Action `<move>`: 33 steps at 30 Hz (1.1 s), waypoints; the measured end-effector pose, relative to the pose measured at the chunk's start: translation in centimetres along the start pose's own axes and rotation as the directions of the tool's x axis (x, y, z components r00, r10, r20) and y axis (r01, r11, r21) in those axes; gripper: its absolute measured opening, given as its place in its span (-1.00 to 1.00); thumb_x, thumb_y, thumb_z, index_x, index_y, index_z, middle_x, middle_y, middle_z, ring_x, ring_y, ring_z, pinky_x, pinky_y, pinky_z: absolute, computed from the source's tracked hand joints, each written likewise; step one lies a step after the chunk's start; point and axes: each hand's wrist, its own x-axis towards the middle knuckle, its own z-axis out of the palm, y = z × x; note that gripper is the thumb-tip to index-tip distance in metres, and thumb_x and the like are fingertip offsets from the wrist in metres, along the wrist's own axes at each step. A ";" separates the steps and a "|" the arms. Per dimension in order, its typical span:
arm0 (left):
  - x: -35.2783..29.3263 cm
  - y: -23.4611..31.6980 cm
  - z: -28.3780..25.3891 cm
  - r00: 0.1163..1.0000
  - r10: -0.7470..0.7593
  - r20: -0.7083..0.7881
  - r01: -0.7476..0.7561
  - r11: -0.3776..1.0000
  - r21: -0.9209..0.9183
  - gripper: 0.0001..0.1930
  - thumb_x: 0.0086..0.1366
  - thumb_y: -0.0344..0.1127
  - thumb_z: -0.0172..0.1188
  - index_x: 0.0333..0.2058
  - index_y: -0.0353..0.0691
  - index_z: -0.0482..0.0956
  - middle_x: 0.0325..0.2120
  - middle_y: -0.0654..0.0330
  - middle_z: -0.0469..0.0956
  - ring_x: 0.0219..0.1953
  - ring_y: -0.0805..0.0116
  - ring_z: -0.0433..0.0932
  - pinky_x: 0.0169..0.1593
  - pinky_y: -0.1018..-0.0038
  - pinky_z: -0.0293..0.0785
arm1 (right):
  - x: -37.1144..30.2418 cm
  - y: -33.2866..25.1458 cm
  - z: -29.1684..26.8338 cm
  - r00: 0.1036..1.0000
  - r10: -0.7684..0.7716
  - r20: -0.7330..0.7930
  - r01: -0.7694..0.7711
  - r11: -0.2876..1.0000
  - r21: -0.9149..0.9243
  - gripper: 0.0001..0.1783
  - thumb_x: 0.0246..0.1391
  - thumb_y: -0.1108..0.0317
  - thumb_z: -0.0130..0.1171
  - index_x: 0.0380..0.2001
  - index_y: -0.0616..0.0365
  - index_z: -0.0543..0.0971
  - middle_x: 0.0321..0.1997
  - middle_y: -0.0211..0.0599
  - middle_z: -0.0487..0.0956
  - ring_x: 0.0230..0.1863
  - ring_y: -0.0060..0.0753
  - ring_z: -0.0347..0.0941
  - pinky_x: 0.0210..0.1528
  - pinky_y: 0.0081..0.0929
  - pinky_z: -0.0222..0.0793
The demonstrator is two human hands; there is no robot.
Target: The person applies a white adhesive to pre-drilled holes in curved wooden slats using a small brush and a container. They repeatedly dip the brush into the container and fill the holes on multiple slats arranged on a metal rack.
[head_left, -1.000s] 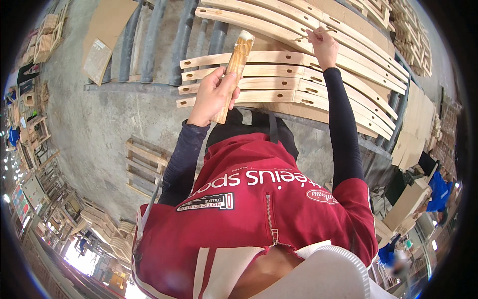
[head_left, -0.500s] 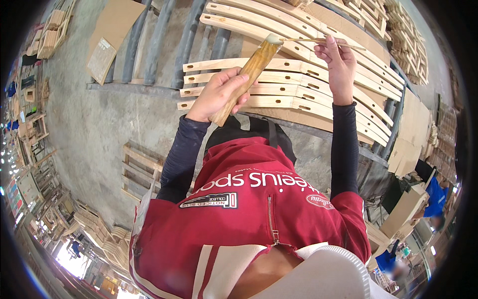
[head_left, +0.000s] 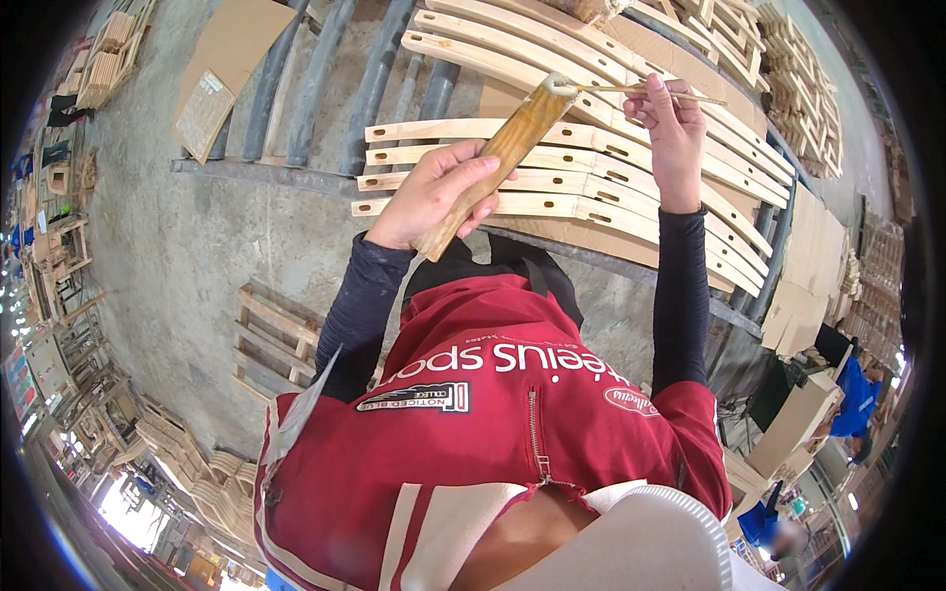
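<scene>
We grip the wooden bar (head_left: 522, 133) in our left hand (head_left: 432, 197), above the slats (head_left: 572, 205); our right hand (head_left: 675, 130) pinches a thin stick (head_left: 613, 89) at the bar's pale paste (head_left: 560, 83). We judge paste pickup underway, unfinished; visible slots (head_left: 558, 180) look unfilled.

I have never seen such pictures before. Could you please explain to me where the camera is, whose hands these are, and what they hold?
There is no machine here, only a person with two bare hands. The camera sits on the person's head and looks down; its wide fisheye lens bends straight edges near the rim. The left hand holds a wooden bar with pale paste on its far end. The right hand pinches a thin stick, its tip at the paste. Beyond lie curved, slotted slats, with cardboard and grey tubes beneath.
</scene>
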 end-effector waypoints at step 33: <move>4.9 -1.7 -0.8 0.960 -0.013 -0.279 0.022 0.999 0.029 -0.72 0.48 -0.22 -0.01 -0.06 -0.34 0.48 -0.35 0.28 0.48 -0.52 0.61 0.39 -0.62 0.65 0.33 | 6.3 12.9 -9.7 0.884 0.018 -0.467 -0.179 0.936 -0.302 -0.71 0.12 0.26 0.37 -0.36 0.28 0.55 -0.41 -0.10 0.68 -0.42 -0.44 0.66 -0.42 -0.64 0.57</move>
